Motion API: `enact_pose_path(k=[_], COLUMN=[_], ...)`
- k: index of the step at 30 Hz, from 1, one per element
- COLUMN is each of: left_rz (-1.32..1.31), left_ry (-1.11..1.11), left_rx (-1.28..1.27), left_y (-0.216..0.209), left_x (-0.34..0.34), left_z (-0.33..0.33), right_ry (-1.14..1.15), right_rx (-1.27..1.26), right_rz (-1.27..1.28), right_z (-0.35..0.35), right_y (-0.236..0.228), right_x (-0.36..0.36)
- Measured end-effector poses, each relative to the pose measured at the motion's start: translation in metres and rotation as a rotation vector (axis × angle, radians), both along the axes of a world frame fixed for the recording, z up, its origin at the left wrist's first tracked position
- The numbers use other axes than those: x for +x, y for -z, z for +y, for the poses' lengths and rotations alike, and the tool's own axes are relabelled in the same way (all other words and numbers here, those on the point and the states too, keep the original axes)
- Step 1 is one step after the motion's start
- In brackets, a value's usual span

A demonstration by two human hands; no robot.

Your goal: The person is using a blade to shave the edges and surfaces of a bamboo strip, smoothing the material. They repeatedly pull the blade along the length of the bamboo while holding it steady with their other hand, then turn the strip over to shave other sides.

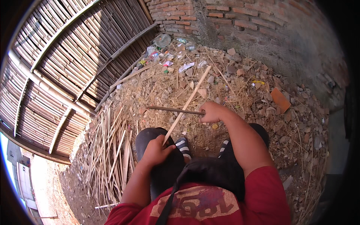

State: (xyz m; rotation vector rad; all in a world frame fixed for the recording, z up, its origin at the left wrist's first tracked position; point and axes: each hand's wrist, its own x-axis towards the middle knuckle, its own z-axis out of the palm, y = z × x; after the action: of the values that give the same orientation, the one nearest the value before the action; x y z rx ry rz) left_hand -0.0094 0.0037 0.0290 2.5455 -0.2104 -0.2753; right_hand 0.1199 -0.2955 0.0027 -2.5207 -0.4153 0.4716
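My left hand (156, 150) rests by my left knee, its fingers wrapped round the lower end of a pale bamboo strip (192, 95). The strip slants up and away to the right. Out in front, my right hand (213, 112) is closed on one end of a long, thin dark tool (165, 109) that looks like a blade seen edge-on. This tool lies nearly level, pointing left, and crosses the strip about midway. Whether the two touch I cannot tell. My right fingers hide the tool's grip.
A heap of split bamboo strips (109, 153) lies left of my legs. Ahead are rubble, straw and litter (185, 67), with an orange tile piece (280, 99) at the right. A bamboo fence (62, 52) stands left, a brick wall (243, 24) behind.
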Motion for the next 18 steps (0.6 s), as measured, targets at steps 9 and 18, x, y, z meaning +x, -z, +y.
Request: enact_pose_path(k=[9, 18], left_rz=[0.026, -0.031], left_ry=[-0.061, -0.039], left_rx=[-0.096, -0.046], left_y=[0.004, 0.007], left_x=[0.002, 0.001], left_z=[0.007, 0.000], right_ry=[0.317, 0.058], right_rx=[0.262, -0.053], right_rz=[0.035, -0.086], right_z=[-0.006, -0.014], right_y=[-0.001, -0.008], right_x=[0.005, -0.002])
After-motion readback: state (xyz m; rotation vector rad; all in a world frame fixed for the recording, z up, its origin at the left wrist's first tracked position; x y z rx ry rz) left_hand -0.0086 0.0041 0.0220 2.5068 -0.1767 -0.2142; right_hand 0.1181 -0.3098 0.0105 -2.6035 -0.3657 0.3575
